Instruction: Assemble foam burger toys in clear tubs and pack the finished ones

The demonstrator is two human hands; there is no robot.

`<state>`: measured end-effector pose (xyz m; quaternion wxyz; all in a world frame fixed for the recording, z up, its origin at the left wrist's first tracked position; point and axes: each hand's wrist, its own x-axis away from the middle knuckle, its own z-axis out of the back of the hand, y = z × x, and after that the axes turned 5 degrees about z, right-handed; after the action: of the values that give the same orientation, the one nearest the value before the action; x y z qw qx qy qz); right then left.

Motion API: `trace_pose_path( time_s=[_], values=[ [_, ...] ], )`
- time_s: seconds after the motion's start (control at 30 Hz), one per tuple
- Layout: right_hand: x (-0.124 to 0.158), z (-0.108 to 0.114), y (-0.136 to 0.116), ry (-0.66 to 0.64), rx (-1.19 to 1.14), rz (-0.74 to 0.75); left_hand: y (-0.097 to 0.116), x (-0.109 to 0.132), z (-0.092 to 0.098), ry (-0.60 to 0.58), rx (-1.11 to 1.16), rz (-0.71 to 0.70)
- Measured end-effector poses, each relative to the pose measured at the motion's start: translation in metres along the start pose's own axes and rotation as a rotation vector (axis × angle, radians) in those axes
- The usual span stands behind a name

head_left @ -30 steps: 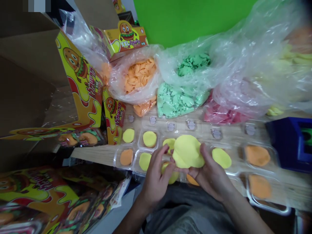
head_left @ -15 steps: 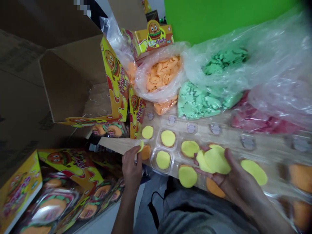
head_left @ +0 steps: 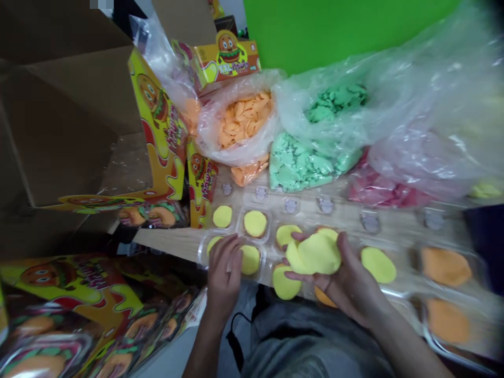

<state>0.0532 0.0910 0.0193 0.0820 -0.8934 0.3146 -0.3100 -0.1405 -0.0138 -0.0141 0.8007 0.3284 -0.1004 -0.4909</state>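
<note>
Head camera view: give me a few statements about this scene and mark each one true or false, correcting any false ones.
The right hand holds soft yellow discs. True.

The left hand grips a blue box. False: it is over a compartment of a clear plastic tray.

The bag of green pieces lies beside the bag of orange pieces. True.

The burger-printed boxes stand to the right of the hands. False: they stand to the left in this view.
</note>
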Motion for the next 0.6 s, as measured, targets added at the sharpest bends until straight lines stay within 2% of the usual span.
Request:
trace_pose_path(
  time_s=[0.13,0.17,0.23,0.3,0.37,0.4,0.53,0.6],
  values=[
    [0.004,0.000,0.003,-0.046,0.086,-0.035,0.068,-0.019,-0.019,-0.346,0.205,-0.153],
    [0.005,0.001,0.002,-0.037,0.105,-0.034,0.079,-0.022,-0.023,-0.390,0.231,-0.201],
    [0.007,0.007,-0.004,-0.017,0.114,-0.007,0.092,-0.025,-0.032,-0.402,0.324,-0.255],
    [0.011,0.018,-0.015,0.018,0.091,0.041,0.095,-0.023,-0.040,-0.342,0.440,-0.234],
    [0.018,0.034,-0.031,0.077,0.059,0.122,0.091,-0.015,-0.049,-0.299,0.456,-0.236],
    [0.023,0.043,-0.039,0.116,0.048,0.170,0.088,-0.009,-0.054,-0.313,0.412,-0.291],
    [0.042,0.077,-0.066,0.257,0.042,0.340,0.080,0.018,-0.077,-0.448,0.114,-0.702],
    [0.049,0.087,-0.073,0.296,0.051,0.377,0.078,0.026,-0.085,-0.474,0.015,-0.781]
  ],
)
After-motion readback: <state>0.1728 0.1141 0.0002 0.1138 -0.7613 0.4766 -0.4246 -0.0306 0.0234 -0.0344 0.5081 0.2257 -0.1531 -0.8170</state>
